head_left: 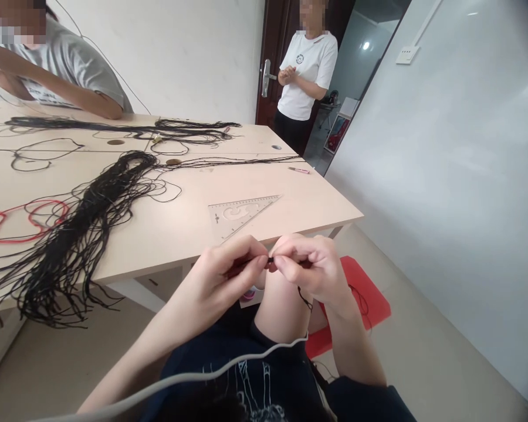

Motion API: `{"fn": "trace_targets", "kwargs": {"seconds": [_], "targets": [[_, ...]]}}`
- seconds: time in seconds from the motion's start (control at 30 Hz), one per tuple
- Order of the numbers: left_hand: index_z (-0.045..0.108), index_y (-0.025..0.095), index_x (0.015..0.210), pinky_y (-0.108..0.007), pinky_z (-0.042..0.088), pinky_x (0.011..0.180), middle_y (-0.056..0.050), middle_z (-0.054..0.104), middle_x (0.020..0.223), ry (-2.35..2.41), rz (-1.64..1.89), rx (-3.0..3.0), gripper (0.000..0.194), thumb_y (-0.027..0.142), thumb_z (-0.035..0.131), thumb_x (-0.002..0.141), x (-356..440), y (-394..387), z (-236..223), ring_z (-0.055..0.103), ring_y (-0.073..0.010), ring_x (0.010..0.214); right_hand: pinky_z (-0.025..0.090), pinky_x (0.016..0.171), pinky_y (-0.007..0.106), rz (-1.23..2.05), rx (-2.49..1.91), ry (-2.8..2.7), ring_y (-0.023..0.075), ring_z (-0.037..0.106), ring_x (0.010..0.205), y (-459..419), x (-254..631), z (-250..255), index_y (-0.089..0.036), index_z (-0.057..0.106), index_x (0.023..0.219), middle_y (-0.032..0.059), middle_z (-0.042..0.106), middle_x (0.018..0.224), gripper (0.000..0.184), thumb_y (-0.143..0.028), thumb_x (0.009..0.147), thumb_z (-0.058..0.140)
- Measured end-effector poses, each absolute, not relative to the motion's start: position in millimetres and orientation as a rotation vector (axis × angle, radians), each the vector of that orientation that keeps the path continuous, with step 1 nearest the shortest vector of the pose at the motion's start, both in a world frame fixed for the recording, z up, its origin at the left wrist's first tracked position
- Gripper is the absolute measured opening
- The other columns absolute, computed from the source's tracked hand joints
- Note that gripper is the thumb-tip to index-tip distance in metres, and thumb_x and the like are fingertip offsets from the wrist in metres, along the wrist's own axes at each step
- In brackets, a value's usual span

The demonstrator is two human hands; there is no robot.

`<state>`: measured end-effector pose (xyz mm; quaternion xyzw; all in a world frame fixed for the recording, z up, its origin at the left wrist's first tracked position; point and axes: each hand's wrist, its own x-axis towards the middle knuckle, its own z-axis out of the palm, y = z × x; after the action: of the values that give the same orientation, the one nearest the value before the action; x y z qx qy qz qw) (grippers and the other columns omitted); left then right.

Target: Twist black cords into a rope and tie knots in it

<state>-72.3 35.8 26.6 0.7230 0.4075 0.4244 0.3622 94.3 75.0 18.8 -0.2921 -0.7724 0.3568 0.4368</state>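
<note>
- Two hands are up front and both are on one tiny thing: we're pinching a short bit of black cord point(270, 259) just above our bare knee point(281, 308).
- Our left hand point(217, 287) and right hand point(310, 272) come in from opposite sides. Both sets of fingers are closed and gripping the cord, and the fingertips point(260, 262) nearly meet.
- The cord's long axis runs about level, left to right across our view, straight from one hand to the other. Neither hand is clearly nearer, since the exposed bit sits right between the fingertips. It's too small to tell if there's a knot or bead in there.
- A thin black tail point(305, 299) hangs down below our right hand.
- Just ahead is a pale wooden table point(317, 205) with a clear plastic set square point(242, 212) near its edge, and a pink-handled tool point(299, 170) lies farther back.
- To our left, a big hank of black cords point(70, 234) spills over the table edge, with some red cord point(26, 220) beside it and a second black bunch point(127, 130) beyond.
- A red stool point(365, 299) sits on the floor by our right knee.
- A seated person point(53, 88) is across the table, and a standing person point(305, 76) is by the door point(268, 70).
</note>
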Motion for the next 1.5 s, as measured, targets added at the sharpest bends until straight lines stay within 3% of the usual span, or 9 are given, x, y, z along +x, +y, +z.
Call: {"fn": "trace_targets", "kwargs": {"seconds": [0.17,0.27,0.47,0.57,0.7,0.97,1.1,1.37,1.5], "targets": [[0.051,0.016,0.068,-0.012,0.036,0.041,0.005,0.047,0.057,1.036,1.189,1.783,0.019,0.024,0.047,0.085,-68.0,17.9,19.7,0.044,-0.0039,0.047,0.037,0.042,0.019,1.026,-0.656,-1.885,0.0069,0.046,0.043,60.4,91.2,6.2,-0.017,0.061,0.062,-0.0044,0.051,0.045,0.017,-0.02,0.077,0.052],[0.051,0.016,0.067,-0.012,0.037,0.043,0.004,0.049,0.058,0.999,1.193,1.755,0.019,0.023,0.046,0.085,-69.5,7.2,16.9,0.045,-0.0036,0.048,0.037,0.039,0.017,1.088,-0.653,-1.912,0.0055,0.045,0.042,48.0,93.8,3.1,-0.016,0.061,0.068,-0.0044,0.051,0.049,0.017,-0.022,0.08,0.051],[0.058,0.015,0.072,-0.016,0.041,0.049,0.002,0.052,0.061,1.028,1.104,1.853,0.018,0.025,0.048,0.084,-66.3,-9.6,13.7,0.048,-0.0071,0.054,0.05,0.063,0.021,1.041,-0.657,-2.037,0.0108,0.059,0.071,22.6,104.8,7.2,-0.017,0.056,0.104,0.0014,0.062,0.078,0.026,-0.031,0.083,0.055],[0.062,0.015,0.075,-0.02,0.042,0.055,0.0,0.058,0.066,1.173,1.202,2.038,0.016,0.023,0.05,0.082,-58.6,-16.7,11.6,0.052,-0.0093,0.06,0.051,0.068,0.023,0.846,-0.72,-2.032,0.0123,0.061,0.078,11.6,106.3,7.1,-0.016,0.061,0.099,0.0032,0.065,0.086,0.02,-0.027,0.083,0.055],[0.066,0.015,0.08,-0.021,0.042,0.059,-0.002,0.063,0.07,1.335,1.338,2.207,0.016,0.02,0.051,0.082,-52.5,-24.6,8.1,0.055,-0.0102,0.063,0.051,0.066,0.025,0.624,-0.761,-1.99,0.0135,0.063,0.076,4.8,105.4,5.4,-0.017,0.067,0.091,0.0025,0.068,0.083,0.014,-0.023,0.081,0.058],[0.069,0.019,0.078,-0.02,0.043,0.057,0.001,0.069,0.07,1.411,1.339,2.23,0.018,0.027,0.053,0.079,-54.5,-23.7,18.7,0.06,-0.0116,0.063,0.05,0.066,0.024,0.472,-0.728,-1.994,0.0135,0.064,0.073,3.8,105.7,15.3,-0.015,0.07,0.087,0.0036,0.071,0.083,0.014,-0.021,0.08,0.059],[0.067,0.019,0.074,-0.022,0.042,0.06,0.0,0.068,0.068,1.408,1.349,2.24,0.019,0.031,0.053,0.078,-75.1,-6.9,15.6,0.059,-0.0126,0.063,0.046,0.061,0.023,0.574,-0.763,-2.115,0.0121,0.06,0.066,20.8,105.3,30.6,-0.013,0.067,0.081,0.0029,0.067,0.071,0.017,-0.021,0.082,0.052],[0.062,0.017,0.067,-0.03,0.044,0.074,-0.003,0.062,0.074,1.632,1.239,2.057,0.016,0.031,0.06,0.075,-150.5,48.2,-58.9,0.057,-0.0165,0.074,0.035,0.054,0.021,0.789,-0.957,-2.672,0.0078,0.047,0.058,89.5,71.4,42.6,-0.01,0.065,0.071,-0.0003,0.056,0.062,0.017,-0.023,0.075,0.055],[0.057,0.013,0.095,-0.034,0.049,0.076,-0.005,0.059,0.096,1.732,1.284,1.822,0.022,0.033,0.051,0.085,-149.0,52.3,-92.2,0.057,-0.0146,0.085,0.036,0.049,0.022,0.737,-1.168,-2.801,0.0078,0.046,0.052,99.3,48.7,26.6,-0.009,0.061,0.064,-0.002,0.052,0.056,0.017,-0.021,0.076,0.058]]}}
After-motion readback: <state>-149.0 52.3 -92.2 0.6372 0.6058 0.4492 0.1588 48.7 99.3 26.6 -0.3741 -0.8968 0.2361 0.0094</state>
